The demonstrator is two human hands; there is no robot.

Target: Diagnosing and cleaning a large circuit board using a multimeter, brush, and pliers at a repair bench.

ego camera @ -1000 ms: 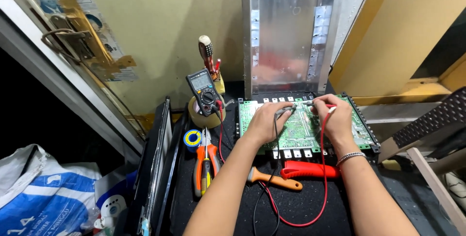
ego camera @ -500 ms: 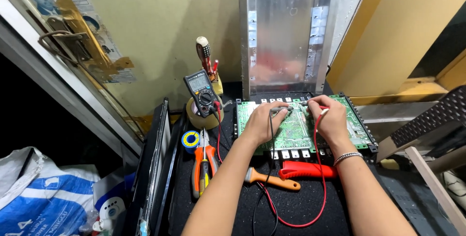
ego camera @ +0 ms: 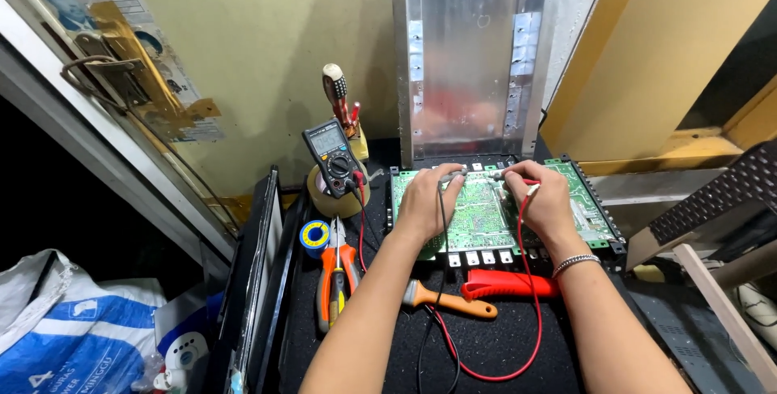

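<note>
Probing green circuit board: left hand grips black probe, right hand grips red probe; next, read multimeter.

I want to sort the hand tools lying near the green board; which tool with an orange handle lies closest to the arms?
The small brush with the orange handle, lying crosswise between the forearms. The orange-handled pliers lie farther left, beside the solder spool.

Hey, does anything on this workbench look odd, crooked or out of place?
Mostly orderly. One oddity: the multimeter stands propped on a roll of tape, leaning rather than lying flat. Both hands, left hand and right hand, hold probes on the green circuit board. No visible damage or spills.
</note>
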